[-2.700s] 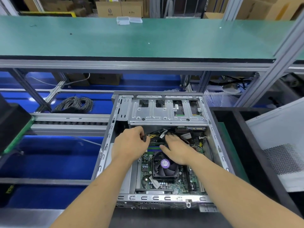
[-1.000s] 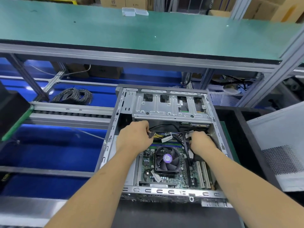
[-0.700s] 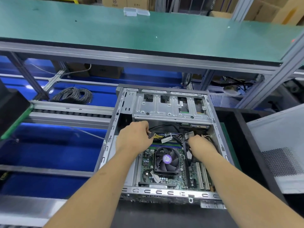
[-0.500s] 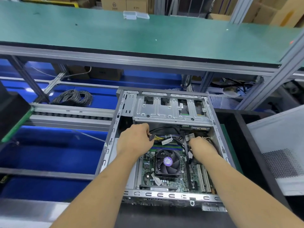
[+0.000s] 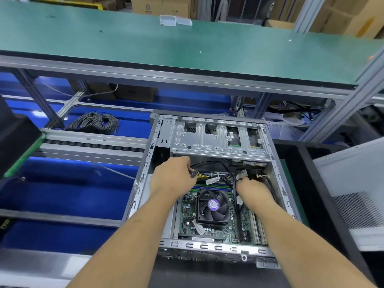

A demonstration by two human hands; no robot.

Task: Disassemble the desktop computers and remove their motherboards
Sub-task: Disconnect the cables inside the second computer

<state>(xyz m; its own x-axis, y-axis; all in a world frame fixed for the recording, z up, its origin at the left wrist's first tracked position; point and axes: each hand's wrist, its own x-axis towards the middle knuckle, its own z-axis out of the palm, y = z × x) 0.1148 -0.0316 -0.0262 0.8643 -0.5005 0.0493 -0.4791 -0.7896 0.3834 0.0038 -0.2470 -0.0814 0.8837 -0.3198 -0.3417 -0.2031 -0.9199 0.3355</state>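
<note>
An open grey desktop case (image 5: 145, 167) lies flat in front of me. Inside it sits the green motherboard (image 5: 187, 208) with a black fan cooler (image 5: 213, 205) at its centre. My left hand (image 5: 172, 177) grips a black power connector (image 5: 193, 173) on a bundle of yellow and black wires. My right hand (image 5: 252, 189) reaches down at the board's right side, fingers curled among black cables and a white connector (image 5: 242, 174); what it holds is hidden. A metal drive cage (image 5: 218, 140) covers the far part of the case.
A green-topped bench (image 5: 187, 40) runs across above and behind the case, with a clear plastic box (image 5: 175, 20) on it. A coil of grey cable (image 5: 95, 122) lies at the left on blue matting. A white perforated side panel (image 5: 357, 196) leans at the right.
My right hand moved from the middle of the board to its right side and sank among the cables. My left hand kept its grip on the power connector.
</note>
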